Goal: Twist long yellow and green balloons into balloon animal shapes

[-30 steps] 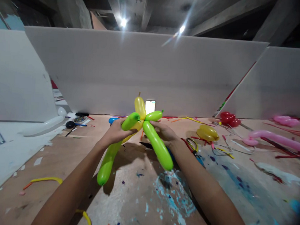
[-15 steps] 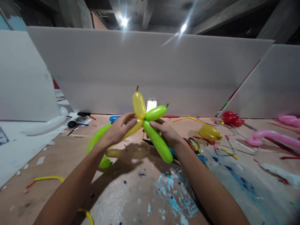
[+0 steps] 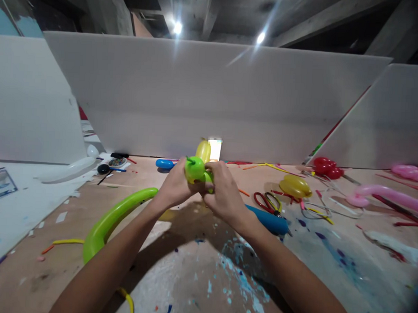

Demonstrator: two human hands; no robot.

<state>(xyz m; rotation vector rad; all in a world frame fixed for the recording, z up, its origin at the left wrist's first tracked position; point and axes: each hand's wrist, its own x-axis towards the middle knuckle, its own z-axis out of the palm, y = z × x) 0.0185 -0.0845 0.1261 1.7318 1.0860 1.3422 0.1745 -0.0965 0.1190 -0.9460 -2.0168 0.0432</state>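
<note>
My left hand (image 3: 178, 183) is closed around joined twisting balloons in front of me. Between my two hands, a short green balloon segment (image 3: 195, 169) points its knotted end toward me. Behind it rises a yellow balloon segment (image 3: 203, 149), partly hidden. With bent fingers, my right hand (image 3: 224, 187) grips the green balloon close to the twist; the exact pinch is covered by the fingers. A long curved green balloon (image 3: 111, 219) stretches to the left, passing behind my left forearm. Whether it connects to the twisted balloons, I cannot tell.
Scissors (image 3: 267, 203) and a blue tube (image 3: 270, 220) lie by my right forearm. Farther right are a yellow balloon (image 3: 295, 185), red balloons (image 3: 328, 167) and a pink balloon (image 3: 390, 193). A lit phone (image 3: 215, 151) leans on the white board (image 3: 232, 102). A blue balloon (image 3: 165, 164) lies left.
My hands have come closer together. The short green segment has turned to point at me, and the yellow one sits lower. The long green balloon has swung left and nearer.
</note>
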